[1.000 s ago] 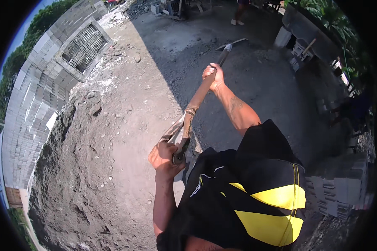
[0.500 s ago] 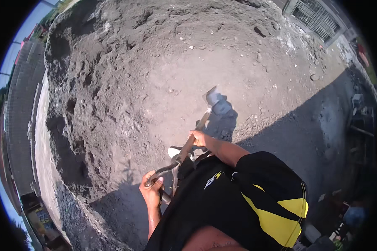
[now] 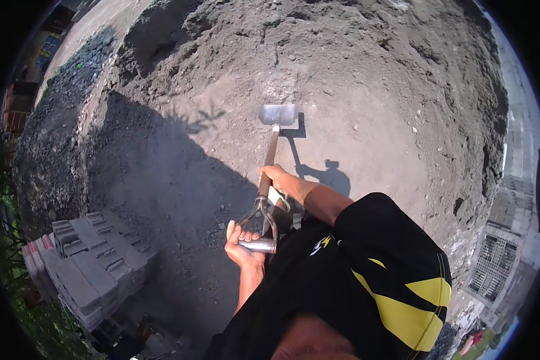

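The shovel points away from the person, its metal blade flat on the pale sand pile. The left hand is closed around the D-handle; the right hand is clamped on the wooden shaft. A low, level push should fill the blade well. Half a second ago the blade was raised; concrete blocks now show at the left.

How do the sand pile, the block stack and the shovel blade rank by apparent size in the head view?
1. Sand pile, filling most of the view.
2. Block stack, at lower left.
3. Shovel blade, smallest.

The fisheye shrinks things near the rim, so the block stack may look smaller than it is.
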Demonstrator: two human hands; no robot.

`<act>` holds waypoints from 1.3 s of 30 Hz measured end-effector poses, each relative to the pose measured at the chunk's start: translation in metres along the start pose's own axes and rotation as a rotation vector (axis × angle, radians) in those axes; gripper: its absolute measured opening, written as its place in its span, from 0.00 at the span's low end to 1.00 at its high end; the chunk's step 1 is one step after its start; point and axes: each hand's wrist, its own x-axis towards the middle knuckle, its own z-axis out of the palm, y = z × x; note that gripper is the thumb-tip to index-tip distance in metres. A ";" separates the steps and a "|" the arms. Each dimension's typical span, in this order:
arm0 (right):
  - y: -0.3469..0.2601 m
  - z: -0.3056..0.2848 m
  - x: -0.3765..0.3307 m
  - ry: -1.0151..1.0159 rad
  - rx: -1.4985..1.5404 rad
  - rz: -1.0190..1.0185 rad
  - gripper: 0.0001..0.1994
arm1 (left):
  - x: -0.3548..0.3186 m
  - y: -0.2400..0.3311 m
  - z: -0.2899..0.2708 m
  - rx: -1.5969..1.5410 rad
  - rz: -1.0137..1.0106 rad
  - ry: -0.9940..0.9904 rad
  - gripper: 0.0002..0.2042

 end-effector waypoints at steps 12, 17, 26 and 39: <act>-0.110 0.019 0.014 -0.127 0.184 0.049 0.11 | 0.180 -0.040 0.173 -0.034 -0.076 -0.118 0.18; -0.165 0.064 0.007 -0.201 0.230 0.084 0.11 | 0.222 -0.024 0.210 -0.045 0.005 -0.123 0.19; -0.066 0.122 0.126 -0.034 -0.593 0.016 0.25 | 0.363 0.007 0.097 0.372 0.036 0.178 0.05; -0.108 0.031 0.334 0.162 -0.348 -0.027 0.24 | 0.331 -0.040 0.030 0.444 0.259 0.567 0.07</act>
